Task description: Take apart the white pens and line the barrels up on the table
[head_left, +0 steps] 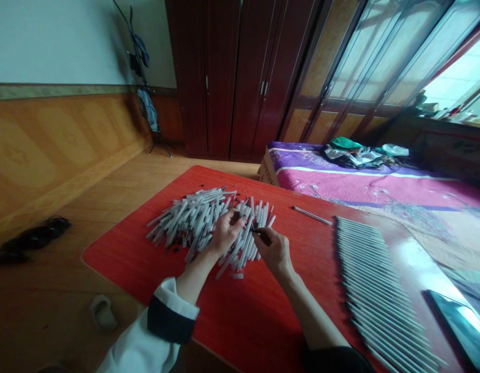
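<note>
A loose pile of thin pale tubes lies on the red table, with small black bits among them. Over the pile's right part, my left hand is closed, fingertips together; what they hold blends with the tubes behind. Just right of it, my right hand pinches a small black piece between thumb and fingers. Both hands are close together but apart. To the right, many similar tubes lie side by side in a neat row, dark ends toward the left. A single tube rests above that row.
A dark phone or tablet lies at the table's right edge. Beyond stands a bed with clothes on it. Dark wardrobes and a coat stand are behind. A slipper and a black bag-like thing lie on the floor.
</note>
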A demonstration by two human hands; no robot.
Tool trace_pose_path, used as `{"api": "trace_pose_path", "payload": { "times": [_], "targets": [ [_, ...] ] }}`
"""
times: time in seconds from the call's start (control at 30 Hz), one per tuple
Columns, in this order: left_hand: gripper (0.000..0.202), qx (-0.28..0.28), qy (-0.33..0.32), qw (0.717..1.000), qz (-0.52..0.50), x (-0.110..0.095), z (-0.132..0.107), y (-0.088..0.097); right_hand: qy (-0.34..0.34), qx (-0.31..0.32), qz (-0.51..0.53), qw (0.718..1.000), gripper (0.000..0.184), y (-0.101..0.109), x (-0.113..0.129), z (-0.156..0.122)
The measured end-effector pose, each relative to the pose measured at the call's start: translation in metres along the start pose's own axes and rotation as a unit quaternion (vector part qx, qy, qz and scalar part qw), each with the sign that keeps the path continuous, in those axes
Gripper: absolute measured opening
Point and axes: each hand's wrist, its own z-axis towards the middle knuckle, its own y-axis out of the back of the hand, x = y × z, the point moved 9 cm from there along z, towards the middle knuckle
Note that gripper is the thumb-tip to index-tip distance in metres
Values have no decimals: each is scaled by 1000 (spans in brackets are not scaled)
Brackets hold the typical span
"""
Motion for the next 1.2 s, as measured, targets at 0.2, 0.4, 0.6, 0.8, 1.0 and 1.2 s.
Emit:
{"api": "trace_pose_path", "payload": {
  "times": [0.2, 0.4, 0.6, 0.8, 1.0, 1.2],
  "targets": [
    [18, 92, 14, 995, 43, 3, -10, -30, 16, -37, 1, 999, 20, 7, -8, -5],
    [18, 85, 68, 993, -44, 9, -11, -33, -70, -43, 241, 967, 20, -2, -24, -5],
    [20, 54, 78, 993, -73, 9, -10, -29, -115, -37, 370, 921, 20, -9, -35, -4],
    [21, 40, -58, 988, 138, -12, -12, -22, -112, -83, 466, 874, 20, 26, -26, 13],
    [21, 55, -161, 962, 216, -28, -21, -30, -114, -50, 498, 858, 21, 32, -19, 21],
    [23, 40, -199, 948, 246, -34, -22, -29, -116, -29, 466, 877, 20, 26, -23, 21]
  ]
}}
